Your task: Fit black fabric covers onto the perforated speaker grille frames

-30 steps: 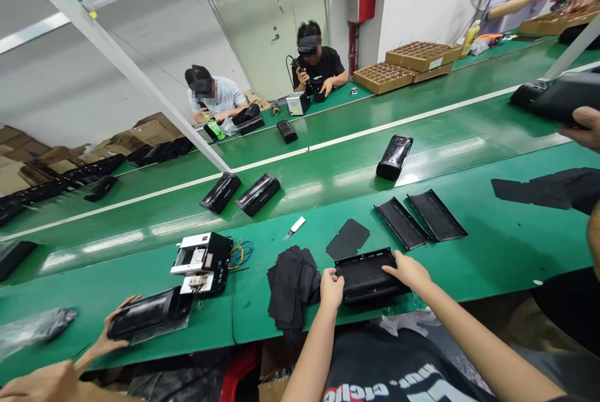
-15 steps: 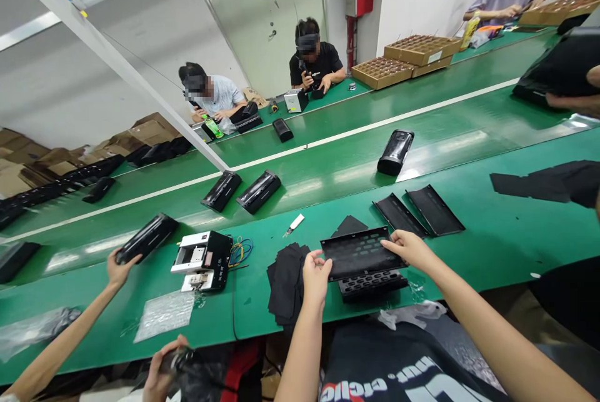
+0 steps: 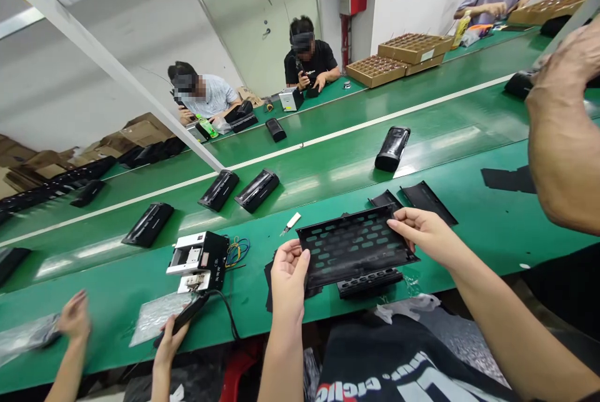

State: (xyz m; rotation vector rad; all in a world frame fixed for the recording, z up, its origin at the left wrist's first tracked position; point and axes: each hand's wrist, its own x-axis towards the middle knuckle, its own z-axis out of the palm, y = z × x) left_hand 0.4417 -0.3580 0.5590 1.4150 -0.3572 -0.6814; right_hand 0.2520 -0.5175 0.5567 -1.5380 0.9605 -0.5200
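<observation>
Between my two hands I hold a thin black plastic panel point(image 3: 354, 249) with rows of slots, tilted above the bench. My left hand point(image 3: 289, 274) pinches its left end, thumb on the near side. Its right end is in the fingers of my right hand point(image 3: 422, 230). Under the panel lies another slotted black piece point(image 3: 370, 283), partly covered. A stack of black sheets point(image 3: 269, 286) shows behind my left hand, mostly hidden. Just past my right hand rest two more black panels, one point(image 3: 429, 202) plain to see and the other point(image 3: 384, 199) partly hidden.
A small white-handled tool point(image 3: 291, 222) and a black-and-white machine point(image 3: 201, 261) stand left on the green bench. Black housings point(image 3: 257, 190) lie on the belt beyond. At left, a co-worker's hand point(image 3: 171, 333) holds a dark corded tool; another co-worker's arm point(image 3: 562, 114) reaches in at right.
The panel in my hands has come up and tilted, so its slots show more. At left, a co-worker's hand has let go of a black housing on the belt and drawn back.
</observation>
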